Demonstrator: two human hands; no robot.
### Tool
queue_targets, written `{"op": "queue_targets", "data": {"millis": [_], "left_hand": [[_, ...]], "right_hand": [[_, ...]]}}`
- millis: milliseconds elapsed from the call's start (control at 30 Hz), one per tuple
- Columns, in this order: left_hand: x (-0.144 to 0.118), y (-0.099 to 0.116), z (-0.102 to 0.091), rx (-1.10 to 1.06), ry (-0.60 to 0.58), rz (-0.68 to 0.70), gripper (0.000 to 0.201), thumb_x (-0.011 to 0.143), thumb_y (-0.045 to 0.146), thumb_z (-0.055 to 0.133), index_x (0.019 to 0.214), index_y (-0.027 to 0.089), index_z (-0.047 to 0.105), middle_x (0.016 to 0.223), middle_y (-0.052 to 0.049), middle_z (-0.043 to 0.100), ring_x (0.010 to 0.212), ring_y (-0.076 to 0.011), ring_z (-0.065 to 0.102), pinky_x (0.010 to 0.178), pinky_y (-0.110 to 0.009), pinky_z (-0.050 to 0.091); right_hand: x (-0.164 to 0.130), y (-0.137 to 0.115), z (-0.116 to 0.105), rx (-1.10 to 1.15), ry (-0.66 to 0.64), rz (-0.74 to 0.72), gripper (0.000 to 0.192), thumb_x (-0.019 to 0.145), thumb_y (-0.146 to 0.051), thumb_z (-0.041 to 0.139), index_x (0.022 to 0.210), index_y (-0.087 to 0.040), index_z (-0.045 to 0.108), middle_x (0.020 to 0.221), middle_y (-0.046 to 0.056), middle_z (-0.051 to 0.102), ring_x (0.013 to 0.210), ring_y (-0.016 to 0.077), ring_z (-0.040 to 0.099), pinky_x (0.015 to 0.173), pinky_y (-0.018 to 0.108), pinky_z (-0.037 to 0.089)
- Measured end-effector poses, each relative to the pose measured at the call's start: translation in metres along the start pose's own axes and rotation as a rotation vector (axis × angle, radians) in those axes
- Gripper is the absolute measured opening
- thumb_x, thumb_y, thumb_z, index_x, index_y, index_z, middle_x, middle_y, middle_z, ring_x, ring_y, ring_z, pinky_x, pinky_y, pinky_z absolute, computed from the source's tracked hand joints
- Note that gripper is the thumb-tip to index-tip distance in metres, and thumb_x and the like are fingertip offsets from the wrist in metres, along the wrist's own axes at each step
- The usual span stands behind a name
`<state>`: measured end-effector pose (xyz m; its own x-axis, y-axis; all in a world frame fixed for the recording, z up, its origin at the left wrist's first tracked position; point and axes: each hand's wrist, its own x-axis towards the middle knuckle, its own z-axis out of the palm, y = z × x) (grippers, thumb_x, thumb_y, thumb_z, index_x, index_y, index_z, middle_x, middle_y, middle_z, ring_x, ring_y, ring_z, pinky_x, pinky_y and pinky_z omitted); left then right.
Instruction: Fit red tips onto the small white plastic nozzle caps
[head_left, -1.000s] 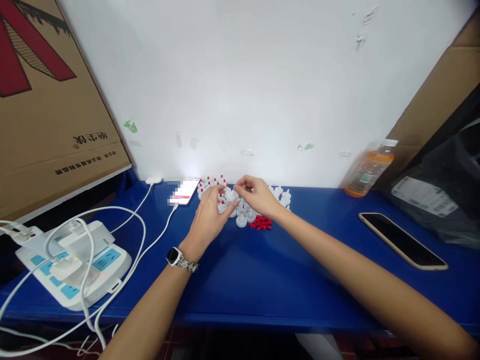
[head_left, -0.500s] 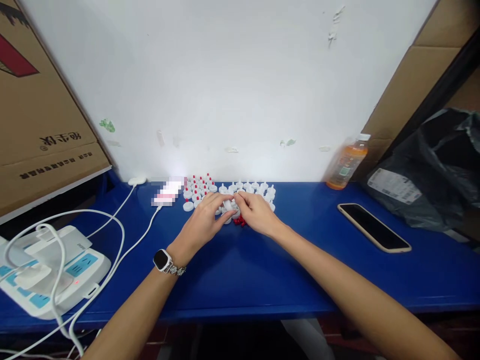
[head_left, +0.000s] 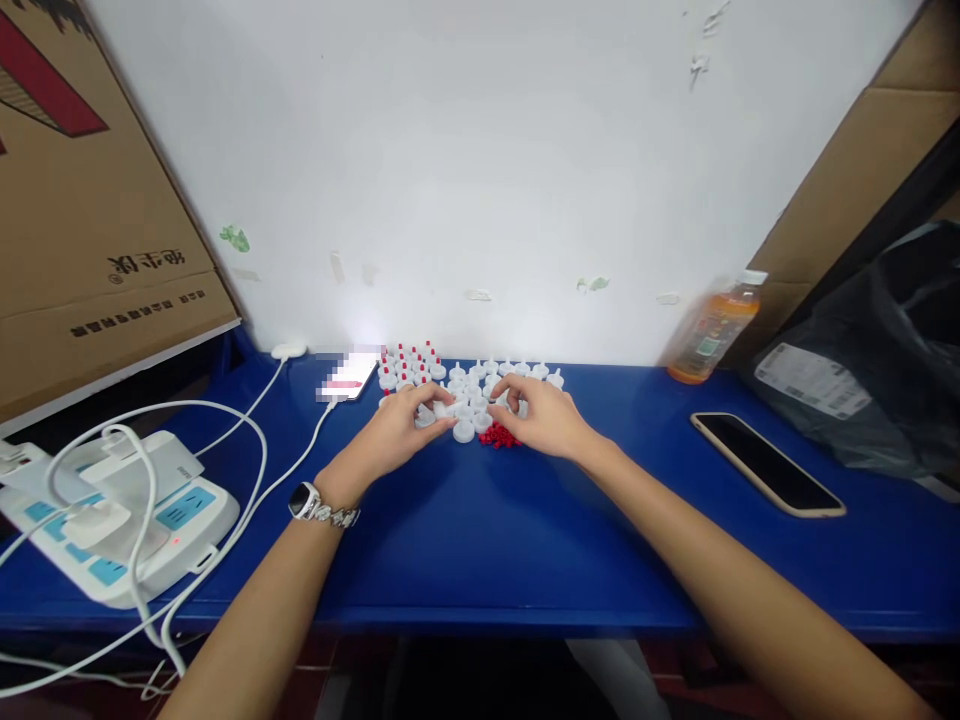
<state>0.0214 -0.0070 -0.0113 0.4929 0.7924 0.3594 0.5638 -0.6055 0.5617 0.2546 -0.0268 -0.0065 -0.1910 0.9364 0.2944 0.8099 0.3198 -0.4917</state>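
My left hand point(head_left: 390, 435) pinches a small white plastic cap point(head_left: 442, 409) between thumb and fingers, low over the blue table point(head_left: 480, 540). To its right, my right hand point(head_left: 544, 415) has its fingertips curled on the loose white caps point(head_left: 480, 385); whether it grips one is hidden. A small heap of red tips point(head_left: 498, 436) lies between the two hands. Behind them, near the wall, stand several white caps with red tips fitted point(head_left: 409, 362). A watch sits on my left wrist.
A white power strip point(head_left: 112, 520) with plugs and looping white cables lies at the left. A charging phone point(head_left: 349, 377) rests by the caps. Another phone point(head_left: 765, 463) lies face up at the right, near an orange drink bottle point(head_left: 709, 330), a black bag point(head_left: 877, 370) and leaning cardboard point(head_left: 90, 220).
The hands were joined on one white cap and have come apart. The left keeps the cap; the right has dropped onto the loose caps. The view has shifted slightly.
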Motion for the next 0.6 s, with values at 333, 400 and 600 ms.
{"op": "queue_targets", "data": {"millis": [333, 400, 600], "left_hand": [[-0.006, -0.009, -0.015, -0.056, 0.092, -0.045, 0.040, 0.080, 0.040, 0.070, 0.114, 0.021, 0.061, 0.105, -0.005, 0.068, 0.093, -0.0202, 0.062, 0.080, -0.033, 0.048], [-0.007, -0.014, -0.024, 0.002, 0.137, -0.064, 0.024, 0.083, 0.034, 0.061, 0.102, 0.020, 0.065, 0.097, -0.004, 0.068, 0.087, -0.0195, 0.061, 0.076, -0.032, 0.047], [-0.006, -0.030, -0.028, 0.197, 0.238, -0.277, 0.016, 0.079, 0.024, 0.054, 0.087, 0.021, 0.068, 0.078, -0.001, 0.066, 0.068, -0.0174, 0.056, 0.060, -0.029, 0.040]], "right_hand": [[0.032, -0.035, 0.027, 0.422, -0.184, -0.143, 0.012, 0.086, -0.027, 0.056, 0.088, -0.017, 0.063, 0.075, 0.002, 0.069, 0.066, 0.0139, 0.061, 0.062, 0.025, 0.042], [0.035, -0.037, 0.029, 0.289, -0.230, -0.188, 0.010, 0.084, -0.023, 0.058, 0.086, -0.019, 0.067, 0.078, 0.001, 0.071, 0.068, 0.0145, 0.061, 0.064, 0.026, 0.040], [0.042, -0.036, 0.037, -0.155, -0.181, -0.399, 0.011, 0.083, -0.020, 0.059, 0.078, -0.022, 0.069, 0.078, 0.003, 0.071, 0.086, 0.0216, 0.060, 0.077, 0.031, 0.037]]}}
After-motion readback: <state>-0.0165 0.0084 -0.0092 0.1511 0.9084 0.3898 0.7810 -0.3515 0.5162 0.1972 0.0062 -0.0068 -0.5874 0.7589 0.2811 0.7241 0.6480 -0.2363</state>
